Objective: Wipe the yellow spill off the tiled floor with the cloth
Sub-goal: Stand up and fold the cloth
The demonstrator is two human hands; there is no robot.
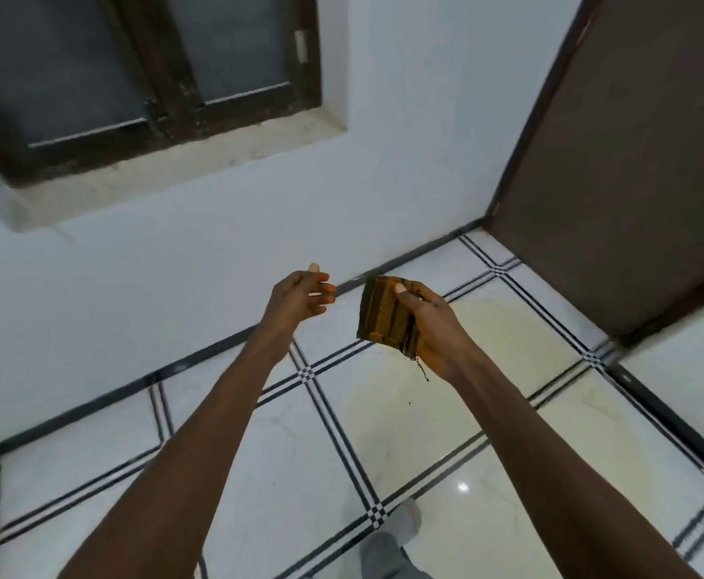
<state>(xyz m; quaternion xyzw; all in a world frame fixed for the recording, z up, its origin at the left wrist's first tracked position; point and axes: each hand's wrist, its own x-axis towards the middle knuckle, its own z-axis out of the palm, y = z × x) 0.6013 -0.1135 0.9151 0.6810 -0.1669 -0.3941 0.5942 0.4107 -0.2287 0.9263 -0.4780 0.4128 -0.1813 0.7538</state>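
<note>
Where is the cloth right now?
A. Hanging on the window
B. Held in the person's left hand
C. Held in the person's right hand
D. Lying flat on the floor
C: the folded brown cloth is gripped by the right hand, up above the tiled floor, while the left hand holds nothing.

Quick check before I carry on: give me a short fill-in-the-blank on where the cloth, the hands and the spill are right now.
1. The folded cloth is held in the ____ hand.
2. The left hand holds ____.
3. The yellow spill lies on the tiled ____.
4. The cloth is held ____ the spill, not touching it.

Missing words: right; nothing; floor; above
</note>
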